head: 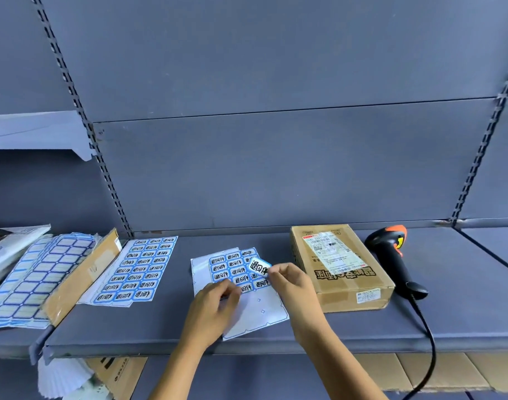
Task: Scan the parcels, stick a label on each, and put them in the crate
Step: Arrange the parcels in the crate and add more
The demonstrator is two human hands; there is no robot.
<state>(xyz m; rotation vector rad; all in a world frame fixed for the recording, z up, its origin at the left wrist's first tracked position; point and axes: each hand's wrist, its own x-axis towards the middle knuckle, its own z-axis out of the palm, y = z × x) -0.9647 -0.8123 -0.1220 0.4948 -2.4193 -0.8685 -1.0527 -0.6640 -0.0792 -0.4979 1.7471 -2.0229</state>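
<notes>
A partly used sheet of blue-bordered labels [232, 269] lies on the grey shelf [275, 339] in front of me. My left hand [218, 301] rests on the sheet's lower left part with fingers bent, holding it down. My right hand [290, 280] pinches one peeled label [259, 267] by its edge, lifted just above the sheet. A brown cardboard parcel [348, 284] with a white shipping slip on top sits right of my right hand. A black and orange barcode scanner [394, 255] lies beyond the parcel, its cable running off the shelf edge.
A full label sheet [140, 269] lies left of centre. Further left are stacked blank label sheets [36, 278], a flat cardboard piece [82, 278] and white mail bags [10, 246]. Flattened cardboard [437, 373] shows below the shelf. No crate is in view.
</notes>
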